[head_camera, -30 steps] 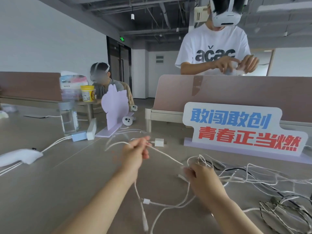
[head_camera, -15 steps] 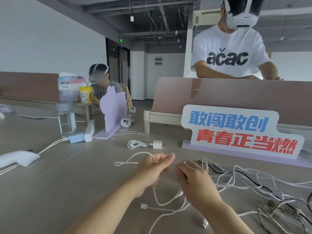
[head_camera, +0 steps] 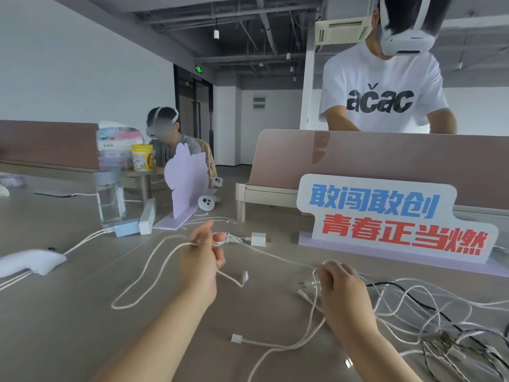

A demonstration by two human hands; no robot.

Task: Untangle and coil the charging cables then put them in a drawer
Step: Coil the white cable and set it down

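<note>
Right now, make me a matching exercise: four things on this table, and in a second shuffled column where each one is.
1. white braided cable
2. small white cube charger
3. clear plastic water bottle
4. white and black cable tangle

A. beside the light blue adapter
B. spread right of the right hand
C. pinched in the left hand
D. between left hand and lettered sign

Pairs: 1-C, 2-D, 3-A, 4-B

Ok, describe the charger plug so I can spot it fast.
Find the big blue-and-red sign. Left of its base, the small white charger plug sits on the table. Unlike the loose cables around it, it is a cube, with a bundled cable at its left.
</note>
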